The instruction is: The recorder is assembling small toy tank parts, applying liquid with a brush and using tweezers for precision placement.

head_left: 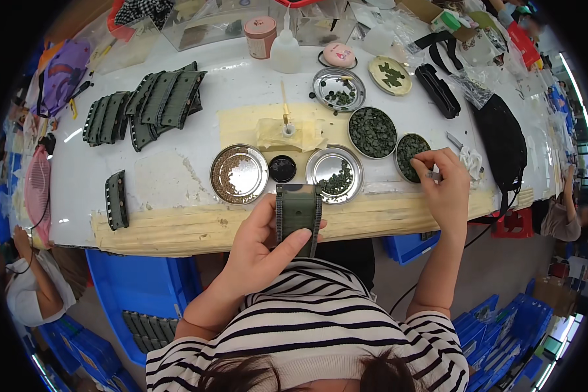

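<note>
My left hand (261,245) is closed around a dark green curved plastic part (298,212) with ribbed edges, held upright in front of my chest at the table's near edge. Over a round tin (408,154) of small dark green pieces, my right hand (441,179) has its thumb and fingertips pinched together at the tin's right side. What sits in that pinch is too small to make out. A bigger tin (372,132) of similar pieces stands just to the left. Nearer the held part are a metal dish (313,179) with green pieces and a small black pot (282,168).
A metal dish of tiny brown bits (223,183) lies left of the black pot. Stacked green curved parts (166,98) fill the far left, and a single one (115,199) lies nearer. A white squeeze bottle (285,52) stands behind. A blue crate (127,274) sits below the table.
</note>
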{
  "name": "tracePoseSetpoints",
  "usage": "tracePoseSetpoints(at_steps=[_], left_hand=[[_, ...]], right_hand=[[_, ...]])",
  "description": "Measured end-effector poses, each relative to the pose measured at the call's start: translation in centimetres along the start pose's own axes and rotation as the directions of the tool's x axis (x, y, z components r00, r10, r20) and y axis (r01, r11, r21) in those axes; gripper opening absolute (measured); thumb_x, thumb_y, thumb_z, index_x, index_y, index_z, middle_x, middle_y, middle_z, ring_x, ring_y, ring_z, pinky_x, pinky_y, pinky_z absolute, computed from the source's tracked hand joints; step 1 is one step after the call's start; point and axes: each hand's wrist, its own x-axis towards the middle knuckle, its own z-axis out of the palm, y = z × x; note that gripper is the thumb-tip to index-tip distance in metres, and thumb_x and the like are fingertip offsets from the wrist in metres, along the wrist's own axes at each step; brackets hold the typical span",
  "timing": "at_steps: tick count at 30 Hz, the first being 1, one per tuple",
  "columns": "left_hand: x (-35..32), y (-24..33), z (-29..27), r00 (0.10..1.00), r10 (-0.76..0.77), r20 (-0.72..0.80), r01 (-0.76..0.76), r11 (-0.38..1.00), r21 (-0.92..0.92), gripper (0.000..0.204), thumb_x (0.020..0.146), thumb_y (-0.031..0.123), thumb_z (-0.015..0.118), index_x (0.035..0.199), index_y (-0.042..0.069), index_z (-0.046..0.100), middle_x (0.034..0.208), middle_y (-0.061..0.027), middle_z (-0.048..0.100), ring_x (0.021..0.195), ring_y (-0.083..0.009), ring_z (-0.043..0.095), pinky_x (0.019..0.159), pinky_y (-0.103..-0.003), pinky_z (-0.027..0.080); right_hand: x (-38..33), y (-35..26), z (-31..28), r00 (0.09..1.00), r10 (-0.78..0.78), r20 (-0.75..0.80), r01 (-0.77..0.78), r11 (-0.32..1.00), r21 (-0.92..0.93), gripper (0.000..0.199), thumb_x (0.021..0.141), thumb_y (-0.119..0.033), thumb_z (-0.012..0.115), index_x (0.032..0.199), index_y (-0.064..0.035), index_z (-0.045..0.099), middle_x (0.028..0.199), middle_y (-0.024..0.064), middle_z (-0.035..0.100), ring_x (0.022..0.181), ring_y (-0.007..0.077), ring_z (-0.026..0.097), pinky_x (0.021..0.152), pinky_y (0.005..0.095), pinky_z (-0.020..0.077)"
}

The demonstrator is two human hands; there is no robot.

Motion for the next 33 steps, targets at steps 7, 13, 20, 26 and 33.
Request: tracePoseSetpoints(at_steps=[7,13,20,26,33], left_hand=[[-0.2,0.3,0.0,0.999,-0.051,0.010,0.051,0.997,-0.064,0.040,0.093,-0.001,0.052,0.131,-0.004,0.037,0.113,-0.0142,0.059,0.105,-0.0164,0.060,0.089,-0.030,0.050],[-0.1,0.6,-0.2,0.996,-0.079,0.049,0.082,0.995,-0.062,0.041,0.094,0.000,0.052,0.132,-0.004,0.037,0.111,-0.0139,0.060,0.098,-0.0146,0.060,0.087,-0.029,0.049],[-0.2,0.6,-0.3,0.996,-0.074,0.048,0.076,0.995,-0.058,0.040,0.094,0.000,0.052,0.130,-0.003,0.038,0.110,-0.0142,0.061,0.095,-0.0140,0.060,0.086,-0.029,0.049],[-0.3,0.8,-0.4,0.996,-0.072,0.045,0.075,0.995,-0.062,0.039,0.093,0.000,0.052,0.130,-0.004,0.038,0.111,-0.0148,0.061,0.095,-0.0139,0.060,0.086,-0.028,0.049],[-0.2,0.8,-0.4,0.996,-0.082,0.043,0.085,0.994,-0.067,0.040,0.093,0.000,0.052,0.131,-0.003,0.038,0.111,-0.0141,0.061,0.096,-0.0135,0.060,0.085,-0.028,0.049]], right_hand=[[0.6,0.5,0.2,0.998,-0.018,0.067,0.020,1.000,-0.020,0.020,0.067,0.009,0.067,0.085,-0.0003,0.062,0.078,0.0083,0.059,0.067,0.0223,0.059,0.056,0.0324,0.0437],[0.9,0.8,0.3,0.993,-0.102,0.066,0.104,0.994,-0.027,0.009,0.077,0.003,0.066,0.084,-0.0006,0.062,0.077,0.0082,0.058,0.063,0.0233,0.058,0.055,0.0318,0.0434],[0.5,1.4,0.7,0.982,-0.157,-0.109,0.152,0.987,-0.050,0.011,0.079,0.003,0.065,0.084,-0.0007,0.056,0.072,0.0065,0.059,0.054,0.0172,0.049,0.049,0.0279,0.0383],[0.1,1.4,0.6,0.986,-0.082,-0.145,0.094,0.993,0.075,0.013,0.077,0.006,0.064,0.086,-0.0026,0.061,0.072,0.0004,0.061,0.051,0.0064,0.036,0.047,0.0220,0.0311],[-0.7,-1.1,-0.3,0.995,-0.085,-0.060,0.098,0.963,0.252,0.021,0.076,0.008,0.066,0.094,-0.0022,0.069,0.075,0.0012,0.064,0.048,0.0044,0.034,0.045,0.0203,0.0280]])
